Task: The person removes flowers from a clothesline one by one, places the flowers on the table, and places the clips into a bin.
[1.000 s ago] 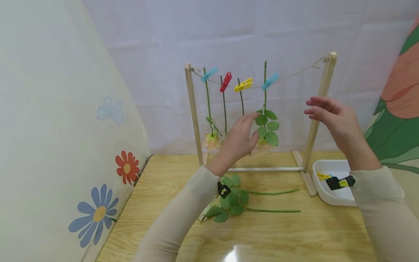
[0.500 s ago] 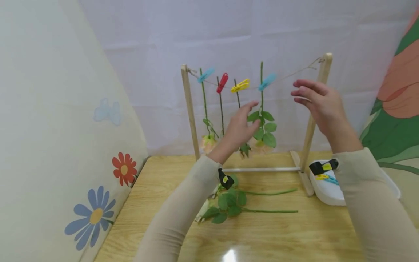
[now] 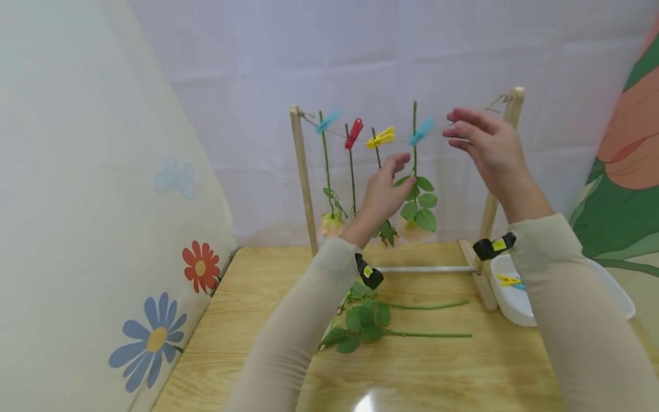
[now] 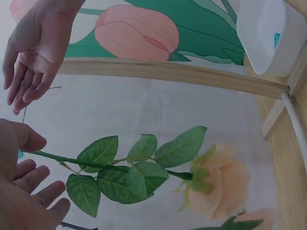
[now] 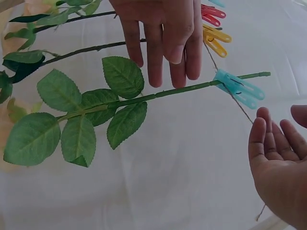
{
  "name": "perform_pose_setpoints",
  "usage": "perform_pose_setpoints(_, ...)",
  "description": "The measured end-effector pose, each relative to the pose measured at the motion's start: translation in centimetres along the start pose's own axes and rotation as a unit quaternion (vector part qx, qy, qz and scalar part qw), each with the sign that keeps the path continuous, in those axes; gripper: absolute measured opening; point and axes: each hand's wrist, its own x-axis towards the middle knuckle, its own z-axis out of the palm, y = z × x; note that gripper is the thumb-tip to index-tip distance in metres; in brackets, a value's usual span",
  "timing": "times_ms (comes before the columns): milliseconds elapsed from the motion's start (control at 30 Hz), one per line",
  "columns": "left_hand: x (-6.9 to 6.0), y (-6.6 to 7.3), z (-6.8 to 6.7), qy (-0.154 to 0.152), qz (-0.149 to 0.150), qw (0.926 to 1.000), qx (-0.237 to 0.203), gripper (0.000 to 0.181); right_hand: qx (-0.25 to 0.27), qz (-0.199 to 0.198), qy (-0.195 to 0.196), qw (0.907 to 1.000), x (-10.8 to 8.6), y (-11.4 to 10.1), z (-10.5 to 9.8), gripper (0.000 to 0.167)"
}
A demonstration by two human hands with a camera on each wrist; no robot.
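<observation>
My left hand is in front of the hanging flowers, its fingers loose and holding nothing. It is nearest to a peach rose that hangs head down by its green stem. A light blue clothespin clips that stem to a thin twine. Right of this clothespin is my right hand, palm turned up, its fingers loosely bent beside the twine; whether they touch it I cannot tell. Further left, a yellow clothespin, a red clothespin and another blue clothespin hold more upside-down flowers.
The twine runs between two wooden posts, the right post standing behind my right forearm. Leafy rose stems lie on the wooden table. A white tray with yellow and blue clothespins stands at the right.
My right hand has moved up and left, closer to the twine and the right blue clothespin. The left hand has risen slightly. The hanging flowers stay as they were.
</observation>
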Motion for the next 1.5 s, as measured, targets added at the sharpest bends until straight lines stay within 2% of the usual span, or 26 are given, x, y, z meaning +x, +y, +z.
perform_pose_setpoints(200, 0.8, 0.1, -0.1, 0.017, -0.014, 0.9996, -0.015, 0.052, -0.026, -0.012, -0.027, 0.9992, 1.1, 0.2, 1.2, 0.036)
perform_pose_setpoints(433, 2.1, 0.1, 0.5, 0.019, -0.013, 0.9995, -0.023, 0.055, -0.114, -0.001, -0.027, 0.9931, 1.9, 0.1, 1.7, 0.046)
perform_pose_setpoints(600, 2.6, -0.1, 1.4, 0.018, -0.016, 0.9984, -0.051, 0.054, -0.132, 0.005, -0.016, 0.9911, 2.3, 0.1, 1.8, 0.046)
perform_pose_setpoints(767, 2.6, 0.1, 1.9, 0.036, -0.009, 0.9966, -0.073, 0.049, -0.162, 0.011, -0.007, 0.9868, 2.5, 0.2, 2.0, 0.044)
perform_pose_setpoints(1000, 2.2, 0.2, 1.8, 0.062, -0.002, 0.9943, -0.087, 0.035, -0.137, 0.017, -0.018, 0.9902, 2.3, 0.5, 1.9, 0.043)
perform_pose_setpoints(1167, 2.2, 0.2, 1.6, 0.070, 0.019, 0.9929, -0.095, 0.032, -0.154, 0.022, -0.016, 0.9877, 2.3, 0.3, 2.1, 0.042)
perform_pose_setpoints(1333, 2.1, 0.3, 1.6, 0.075, 0.036, 0.9912, -0.103, 0.031, -0.189, 0.031, -0.013, 0.9815, 2.2, 0.3, 2.5, 0.046)
perform_pose_setpoints(1400, 2.1, 0.4, 1.6, 0.079, 0.040, 0.9905, -0.105, 0.031, -0.200, 0.028, -0.009, 0.9793, 2.2, 0.4, 2.5, 0.043)
perform_pose_setpoints(1500, 2.1, 0.4, 1.5, 0.075, 0.039, 0.9906, -0.108, 0.031, -0.210, 0.017, 0.007, 0.9776, 2.1, 0.6, 2.5, 0.029)
